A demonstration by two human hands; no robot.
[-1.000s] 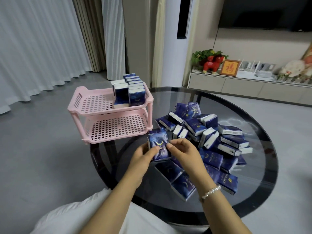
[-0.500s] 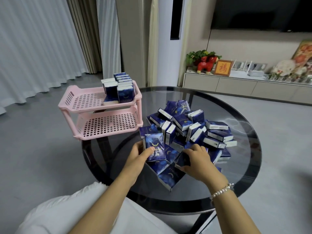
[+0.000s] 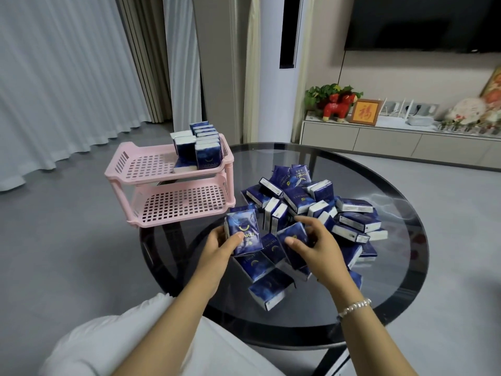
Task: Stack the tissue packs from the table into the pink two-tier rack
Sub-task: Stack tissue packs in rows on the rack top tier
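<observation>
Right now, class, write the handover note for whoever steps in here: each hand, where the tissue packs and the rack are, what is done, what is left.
Left hand: grips one upright tissue pack above the table edge.
Right hand: fingers curled on a second pack at the near side of the pile.
Pink rack: stands at the table's left edge. A block of packs fills the right end of the top tier; the bottom tier shows no packs.
Done: the first rows on the top tier.
Left: the big loose pile on the glass table, plus both packs in hand.
</observation>
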